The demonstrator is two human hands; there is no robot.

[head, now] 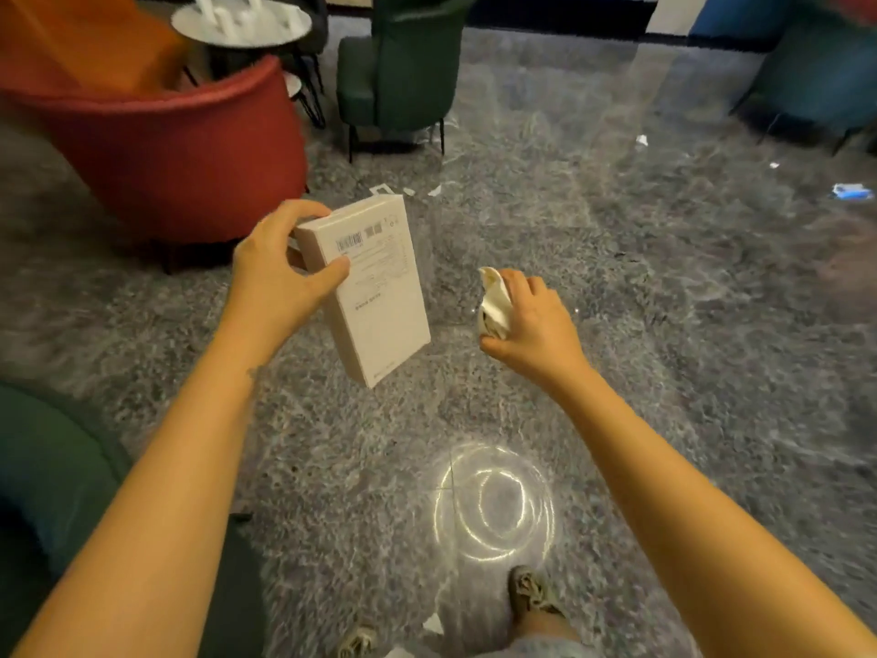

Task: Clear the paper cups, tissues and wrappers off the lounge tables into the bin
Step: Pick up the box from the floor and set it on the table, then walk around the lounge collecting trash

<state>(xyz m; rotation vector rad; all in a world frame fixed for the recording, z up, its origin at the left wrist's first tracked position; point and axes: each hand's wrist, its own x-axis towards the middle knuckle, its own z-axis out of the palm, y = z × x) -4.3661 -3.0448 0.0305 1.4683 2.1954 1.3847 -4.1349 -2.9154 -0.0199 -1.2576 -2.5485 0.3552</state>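
My left hand (280, 273) grips a flat white cardboard box (375, 296) by its upper end; the box carries a barcode label and hangs tilted above the grey floor. My right hand (531, 320) is closed around a crumpled white tissue (493, 296), held at about the same height, a little right of the box. A round white table (199, 28) at the far left carries several white cups (225, 19). No bin is in view.
A red armchair (180, 149) stands at left, a dark green chair (398, 64) behind it, another green seat (52, 467) at lower left, blue chairs (816, 78) at far right. Small paper scraps (640, 140) and a blue-white wrapper (852, 192) lie on the glossy floor.
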